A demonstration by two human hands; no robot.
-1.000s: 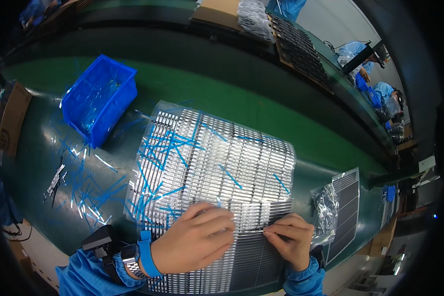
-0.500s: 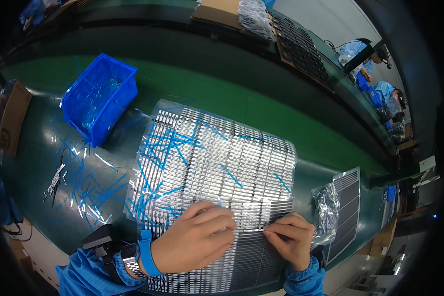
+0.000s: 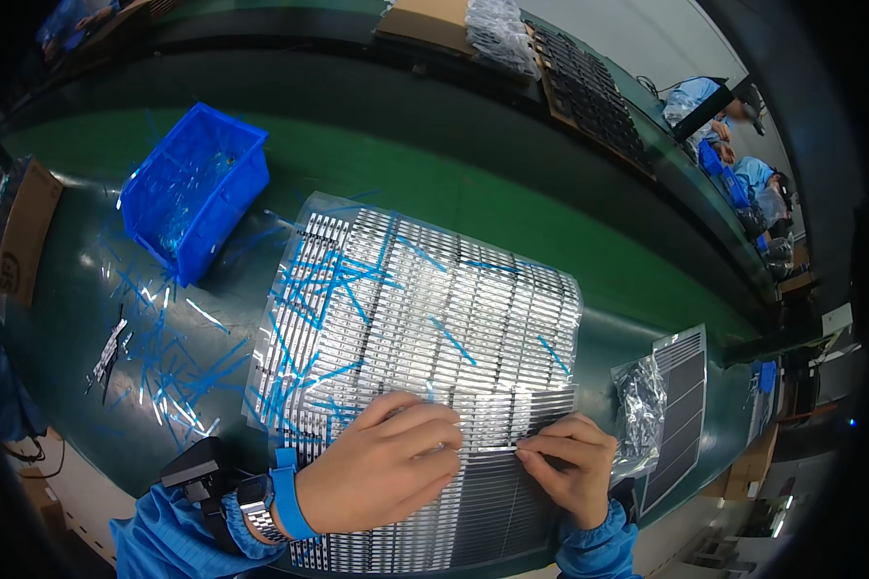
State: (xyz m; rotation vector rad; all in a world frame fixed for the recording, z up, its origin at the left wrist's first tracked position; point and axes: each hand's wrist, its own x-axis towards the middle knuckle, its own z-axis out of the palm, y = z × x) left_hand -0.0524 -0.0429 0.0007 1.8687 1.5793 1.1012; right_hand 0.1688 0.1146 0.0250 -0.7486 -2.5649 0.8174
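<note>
A clear plastic sheet bearing rows of thin silver strips (image 3: pixel 463 318) lies on the green table in front of me. Over its near part rests my left hand (image 3: pixel 386 468), fingers curled and pressed together; whatever its fingertips grip is hidden under the hand. My right hand (image 3: pixel 570 463) is closed in a pinch at the end of a thin silver strip (image 3: pixel 490 450), which runs across the sheet toward my left fingers. Below that strip, the sheet shows a dark grey striped area (image 3: pixel 507 511). Loose blue film strips (image 3: pixel 333 280) lie scattered over its left side.
A blue plastic bin (image 3: pixel 246 183) holding clear and blue film scraps stands at the back left. More scraps (image 3: pixel 179 372) litter the table there. A clear plastic bag (image 3: pixel 637 410) and dark striped sheet (image 3: pixel 681 415) lie at right. Co-workers (image 3: pixel 695 101) sit beyond the far bench.
My hands and the strip stay almost exactly where they were. A co-worker at the far right has shifted the head and hands slightly.
</note>
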